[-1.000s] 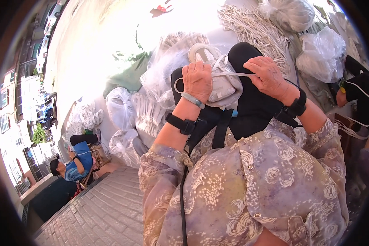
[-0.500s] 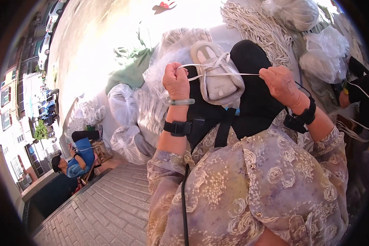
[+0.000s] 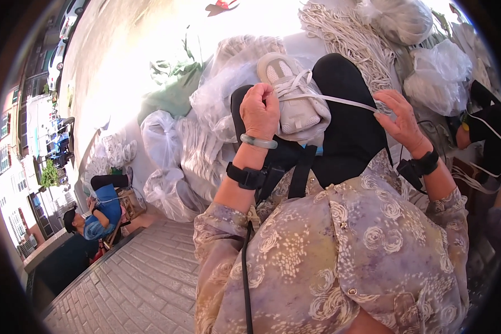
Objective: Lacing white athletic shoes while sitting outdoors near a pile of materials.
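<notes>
Materials first. We note a pale beige shoe [image 3: 299, 118] propped between the knees, its rounded, mesh-panelled end pointing away from the body and tipped a little to the left. Upper looks soft and matte, with smooth overlays. A flat white lace [image 3: 345, 101] crosses its top in loose loops and runs out to the right in a shallow curve over the black trousers [image 3: 348, 92], smooth cloth against the patterned, thin-looking shirt [image 3: 295, 261] with its pale rosettes.

Around the knees: a thick, tangled heap of pale laces [image 3: 353, 44] beyond the right knee, a crinkled clear plastic bag [image 3: 440, 78] further right, a knotted translucent bag [image 3: 161, 142] to the left, and a rumpled green cloth [image 3: 175, 89] behind that. Brick-patterned paving [image 3: 133, 273] lies lower left.

Hand poses. We see the left hand [image 3: 259, 113] beside the shoe, back upward, fingers curled tightly and pinching the lace near the eyelets; a smooth pale bangle [image 3: 258, 142] circles the wrist. The right hand [image 3: 401, 118] sits well out to the right, fingers bent and partly spread, the lace meeting it at the thumb. Whether it grips there, we cannot tell.
</notes>
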Demonstrator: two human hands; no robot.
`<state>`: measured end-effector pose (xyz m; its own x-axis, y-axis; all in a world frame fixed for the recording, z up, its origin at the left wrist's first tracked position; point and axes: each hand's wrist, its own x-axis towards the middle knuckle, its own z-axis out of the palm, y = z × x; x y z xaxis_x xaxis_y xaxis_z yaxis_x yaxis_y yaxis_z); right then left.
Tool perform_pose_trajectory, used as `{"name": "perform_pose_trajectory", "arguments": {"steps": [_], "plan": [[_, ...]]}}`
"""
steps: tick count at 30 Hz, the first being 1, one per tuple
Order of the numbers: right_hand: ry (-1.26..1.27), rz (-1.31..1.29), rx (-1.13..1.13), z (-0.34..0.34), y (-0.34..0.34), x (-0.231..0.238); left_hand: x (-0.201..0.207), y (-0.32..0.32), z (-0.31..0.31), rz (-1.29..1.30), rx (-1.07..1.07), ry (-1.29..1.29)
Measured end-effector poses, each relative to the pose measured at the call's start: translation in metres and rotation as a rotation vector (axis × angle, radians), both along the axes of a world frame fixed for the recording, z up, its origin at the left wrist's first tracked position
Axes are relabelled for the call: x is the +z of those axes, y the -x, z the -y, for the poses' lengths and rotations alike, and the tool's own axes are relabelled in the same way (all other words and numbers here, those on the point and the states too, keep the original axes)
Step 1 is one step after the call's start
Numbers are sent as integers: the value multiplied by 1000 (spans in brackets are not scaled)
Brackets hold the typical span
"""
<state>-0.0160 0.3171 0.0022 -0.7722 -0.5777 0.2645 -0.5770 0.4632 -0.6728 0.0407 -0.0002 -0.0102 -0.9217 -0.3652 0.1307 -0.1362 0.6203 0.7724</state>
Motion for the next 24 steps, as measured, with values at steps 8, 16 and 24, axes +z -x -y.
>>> {"name": "perform_pose_trajectory", "arguments": {"steps": [8, 16, 24], "plan": [[-160, 132, 104, 132, 12, -2, 2, 22, -37, -13, -181, 451], [-76, 304, 17, 130, 20, -19, -3, 19, -47, -17, -197, 525], [109, 358, 2, 127, 24, -31, -5, 25, -55, -70, -228, 650]]}}
